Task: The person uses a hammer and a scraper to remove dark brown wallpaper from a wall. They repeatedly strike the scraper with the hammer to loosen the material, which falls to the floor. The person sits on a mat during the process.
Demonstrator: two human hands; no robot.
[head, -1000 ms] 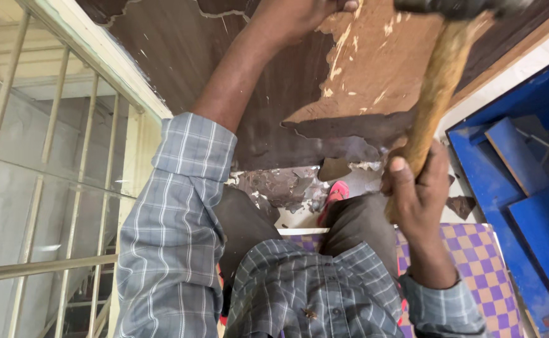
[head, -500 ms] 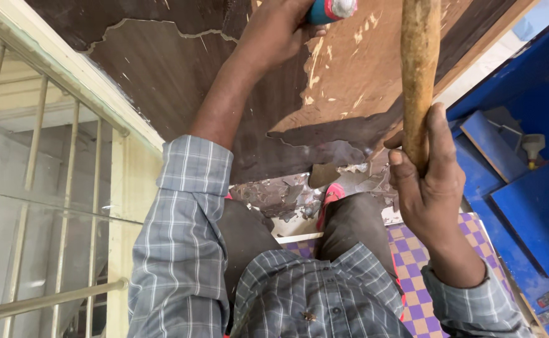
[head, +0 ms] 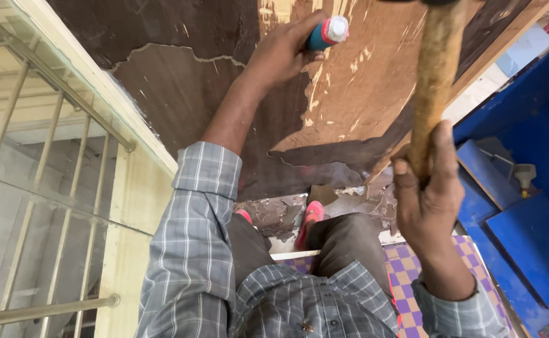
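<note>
Railing left; board ahead; debris seemingly below.

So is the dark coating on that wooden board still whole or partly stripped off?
Partly stripped. The dark coating is cracked, bare brown wood shows beside it, and broken flakes lie below by the feet.

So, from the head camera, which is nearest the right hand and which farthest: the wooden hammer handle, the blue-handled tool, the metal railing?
1. Wooden hammer handle: gripped in the right hand, at right.
2. Blue-handled tool: top centre, held by the left hand against the peeling door panel.
3. Metal railing: far left.
</note>
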